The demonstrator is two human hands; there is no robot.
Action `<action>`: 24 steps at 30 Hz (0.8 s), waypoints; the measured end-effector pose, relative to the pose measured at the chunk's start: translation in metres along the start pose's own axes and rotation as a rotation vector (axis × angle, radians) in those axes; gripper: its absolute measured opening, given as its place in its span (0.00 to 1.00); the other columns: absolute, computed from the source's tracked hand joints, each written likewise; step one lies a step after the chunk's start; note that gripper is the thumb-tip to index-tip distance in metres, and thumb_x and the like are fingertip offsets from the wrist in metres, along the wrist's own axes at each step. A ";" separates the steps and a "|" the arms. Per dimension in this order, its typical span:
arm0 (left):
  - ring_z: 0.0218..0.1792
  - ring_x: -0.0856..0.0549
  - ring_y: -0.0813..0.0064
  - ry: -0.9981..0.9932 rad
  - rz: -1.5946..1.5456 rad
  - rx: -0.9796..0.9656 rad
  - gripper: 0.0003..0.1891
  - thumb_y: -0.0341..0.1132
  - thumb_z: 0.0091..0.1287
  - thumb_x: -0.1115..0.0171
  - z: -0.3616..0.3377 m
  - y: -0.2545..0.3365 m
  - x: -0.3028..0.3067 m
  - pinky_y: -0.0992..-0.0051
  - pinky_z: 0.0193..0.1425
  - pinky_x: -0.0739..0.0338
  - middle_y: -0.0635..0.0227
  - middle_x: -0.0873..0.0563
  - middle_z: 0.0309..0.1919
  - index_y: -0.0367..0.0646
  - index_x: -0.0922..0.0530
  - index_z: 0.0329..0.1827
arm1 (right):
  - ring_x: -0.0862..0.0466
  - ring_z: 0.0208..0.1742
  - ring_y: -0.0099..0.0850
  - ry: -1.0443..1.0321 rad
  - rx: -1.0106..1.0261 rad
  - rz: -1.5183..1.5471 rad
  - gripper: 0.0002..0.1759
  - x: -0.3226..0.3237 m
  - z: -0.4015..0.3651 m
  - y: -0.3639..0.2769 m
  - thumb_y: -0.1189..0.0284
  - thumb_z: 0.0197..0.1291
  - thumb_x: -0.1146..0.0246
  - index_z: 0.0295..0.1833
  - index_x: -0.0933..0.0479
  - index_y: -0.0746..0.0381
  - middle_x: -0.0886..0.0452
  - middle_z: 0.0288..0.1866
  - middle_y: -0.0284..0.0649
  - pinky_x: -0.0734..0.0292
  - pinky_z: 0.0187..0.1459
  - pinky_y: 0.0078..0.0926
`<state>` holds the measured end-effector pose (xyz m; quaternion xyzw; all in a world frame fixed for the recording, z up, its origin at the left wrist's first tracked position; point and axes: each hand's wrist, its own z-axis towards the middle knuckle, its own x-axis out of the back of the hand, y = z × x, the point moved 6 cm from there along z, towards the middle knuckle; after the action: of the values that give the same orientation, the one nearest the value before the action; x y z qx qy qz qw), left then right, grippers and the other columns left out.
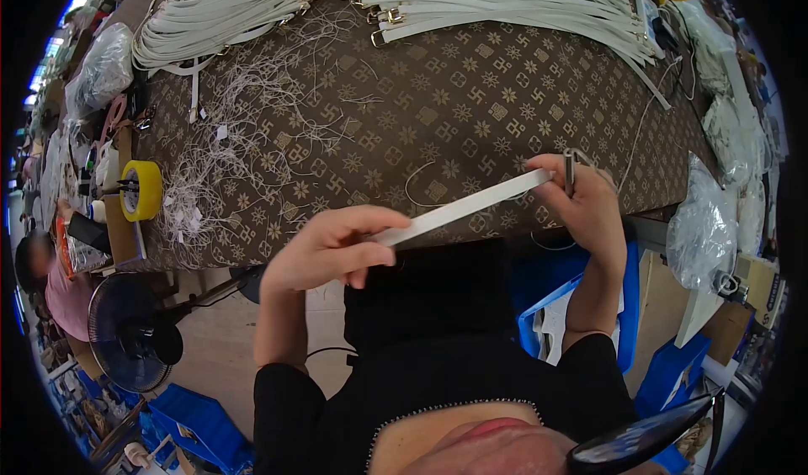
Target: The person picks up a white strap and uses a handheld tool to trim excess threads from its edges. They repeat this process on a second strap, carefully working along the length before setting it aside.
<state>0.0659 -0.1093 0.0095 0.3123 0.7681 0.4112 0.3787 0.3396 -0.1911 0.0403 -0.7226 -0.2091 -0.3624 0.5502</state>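
Observation:
A white belt strap [471, 207] stretches between my two hands above the near edge of the cloth-covered table. My left hand [332, 244] pinches its left end between thumb and fingers. At the other end, my right hand [581, 196] holds it near the tip with thumb and forefinger. A slim metal piece [570, 172] stands out among the fingers of my right hand; I cannot tell what it is. Beyond my hands lie a bundle of white belts [227, 19] at the far left and another stack of white belts [505, 8] with gold-coloured buckles at the far right.
Tangled white strings [244, 130] with small tags cover the table's left half. A yellow tape roll [143, 191] stands at the left edge. Below are a fan [135, 332] and a blue bin [627, 307]. Plastic bags [705, 231] hang at right. Another person [67, 294] is far left.

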 end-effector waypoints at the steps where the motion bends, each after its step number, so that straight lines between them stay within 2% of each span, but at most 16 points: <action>1: 0.27 0.23 0.90 0.061 0.065 0.041 0.15 0.26 0.64 0.35 -0.013 -0.002 0.018 0.87 0.23 0.33 0.75 0.18 0.29 0.39 0.20 0.55 | 0.19 0.30 0.35 0.034 -0.030 -0.086 0.11 0.009 0.001 0.008 0.67 0.58 0.37 0.46 0.18 0.54 0.20 0.24 0.36 0.26 0.41 0.32; 5: 0.27 0.27 0.89 0.433 0.490 -0.044 0.14 0.23 0.63 0.35 -0.058 0.024 0.068 0.83 0.30 0.34 0.75 0.18 0.29 0.38 0.18 0.52 | 0.18 0.32 0.37 0.117 -0.041 -0.222 0.11 0.025 0.006 0.026 0.67 0.58 0.37 0.46 0.17 0.53 0.20 0.24 0.36 0.26 0.43 0.33; 6: 0.25 0.26 0.85 0.445 0.689 -0.118 0.13 0.23 0.61 0.35 -0.058 0.039 0.067 0.82 0.29 0.33 0.72 0.18 0.28 0.40 0.16 0.50 | 0.18 0.32 0.39 0.081 -0.026 -0.285 0.12 0.020 0.010 0.025 0.67 0.58 0.37 0.48 0.18 0.52 0.20 0.24 0.37 0.26 0.43 0.34; 7: 0.25 0.26 0.85 0.445 0.689 -0.116 0.13 0.23 0.61 0.35 -0.054 0.044 0.065 0.82 0.29 0.33 0.72 0.18 0.28 0.40 0.16 0.50 | 0.18 0.33 0.40 0.047 -0.011 -0.347 0.13 0.016 0.011 0.023 0.67 0.58 0.37 0.50 0.18 0.52 0.20 0.24 0.38 0.26 0.43 0.35; 8: 0.27 0.24 0.81 0.532 0.880 -0.093 0.13 0.23 0.59 0.34 -0.049 0.051 0.065 0.80 0.31 0.31 0.70 0.18 0.30 0.42 0.15 0.48 | 0.18 0.33 0.40 0.046 -0.012 -0.347 0.13 0.014 0.012 0.020 0.67 0.58 0.37 0.50 0.18 0.52 0.20 0.24 0.38 0.26 0.43 0.35; 9: 0.28 0.21 0.77 0.616 1.071 -0.066 0.13 0.24 0.58 0.34 -0.046 0.057 0.067 0.77 0.33 0.29 0.69 0.18 0.32 0.43 0.14 0.46 | 0.19 0.31 0.37 0.042 0.033 -0.352 0.15 0.012 0.012 0.013 0.67 0.59 0.37 0.51 0.18 0.52 0.20 0.24 0.37 0.26 0.41 0.33; 10: 0.28 0.21 0.77 0.613 1.070 -0.062 0.13 0.24 0.58 0.34 -0.042 0.054 0.073 0.77 0.33 0.29 0.69 0.18 0.32 0.43 0.14 0.46 | 0.19 0.29 0.33 0.036 0.079 -0.356 0.16 0.012 0.012 0.008 0.66 0.59 0.37 0.53 0.19 0.53 0.20 0.24 0.36 0.25 0.39 0.31; 11: 0.33 0.20 0.72 0.593 1.216 -0.050 0.13 0.25 0.56 0.32 -0.038 0.050 0.080 0.73 0.38 0.27 0.68 0.17 0.34 0.45 0.14 0.45 | 0.19 0.29 0.33 0.031 0.075 -0.355 0.16 0.014 0.011 0.009 0.66 0.59 0.37 0.53 0.19 0.53 0.20 0.24 0.36 0.25 0.39 0.31; 13: 0.37 0.19 0.68 0.562 1.360 -0.032 0.12 0.27 0.54 0.31 -0.036 0.041 0.090 0.69 0.43 0.26 0.68 0.17 0.36 0.46 0.13 0.43 | 0.21 0.26 0.24 -0.063 -0.076 0.154 0.18 0.017 0.009 0.021 0.63 0.62 0.36 0.54 0.20 0.59 0.21 0.24 0.33 0.26 0.32 0.24; 14: 0.41 0.19 0.66 0.574 1.489 -0.091 0.13 0.29 0.53 0.30 -0.038 0.041 0.090 0.67 0.48 0.28 0.68 0.18 0.39 0.46 0.14 0.43 | 0.21 0.26 0.24 -0.066 -0.086 0.157 0.18 0.018 0.007 0.020 0.63 0.62 0.36 0.54 0.20 0.59 0.21 0.24 0.33 0.26 0.32 0.24; 15: 0.45 0.20 0.64 0.583 1.616 -0.153 0.14 0.30 0.52 0.30 -0.037 0.043 0.086 0.65 0.52 0.29 0.68 0.18 0.41 0.45 0.14 0.43 | 0.22 0.26 0.21 0.013 -0.018 0.341 0.19 0.024 0.005 0.015 0.60 0.64 0.38 0.53 0.20 0.62 0.22 0.25 0.32 0.28 0.29 0.21; 16: 0.45 0.20 0.64 0.574 1.615 -0.148 0.14 0.30 0.52 0.30 -0.034 0.043 0.084 0.65 0.52 0.29 0.68 0.18 0.41 0.45 0.14 0.43 | 0.24 0.25 0.18 0.094 0.052 0.523 0.21 0.029 0.003 0.012 0.57 0.67 0.41 0.51 0.20 0.65 0.23 0.25 0.32 0.29 0.27 0.18; 17: 0.45 0.21 0.64 0.624 1.618 -0.177 0.16 0.31 0.52 0.29 -0.033 0.045 0.080 0.65 0.53 0.30 0.68 0.18 0.42 0.45 0.15 0.45 | 0.24 0.25 0.18 0.089 0.043 0.524 0.21 0.027 0.004 0.016 0.57 0.67 0.41 0.51 0.20 0.65 0.23 0.25 0.32 0.29 0.27 0.18; 19: 0.45 0.21 0.63 0.674 1.615 -0.190 0.18 0.33 0.52 0.28 -0.022 0.045 0.065 0.65 0.54 0.31 0.69 0.19 0.43 0.44 0.16 0.47 | 0.25 0.24 0.19 0.233 0.148 0.788 0.31 0.029 0.007 0.023 0.48 0.72 0.51 0.47 0.20 0.68 0.23 0.25 0.34 0.30 0.25 0.18; 20: 0.44 0.21 0.64 0.656 1.532 -0.274 0.19 0.33 0.52 0.28 -0.009 0.045 0.052 0.66 0.52 0.30 0.69 0.19 0.43 0.44 0.17 0.49 | 0.29 0.21 0.19 0.315 0.037 0.823 0.42 0.022 0.010 0.032 0.40 0.71 0.64 0.43 0.20 0.67 0.24 0.24 0.34 0.34 0.23 0.17; 24: 0.41 0.21 0.66 0.524 1.300 -0.544 0.16 0.33 0.54 0.29 0.050 0.029 -0.002 0.68 0.46 0.30 0.69 0.21 0.38 0.45 0.18 0.47 | 0.32 0.18 0.19 0.259 0.031 0.938 0.47 -0.005 0.022 0.042 0.36 0.69 0.71 0.41 0.20 0.67 0.27 0.20 0.33 0.38 0.20 0.16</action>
<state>0.1139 -0.0774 0.0169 0.4904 0.3650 0.7881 -0.0718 0.3727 -0.1824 0.0064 -0.6796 0.2039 -0.1594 0.6864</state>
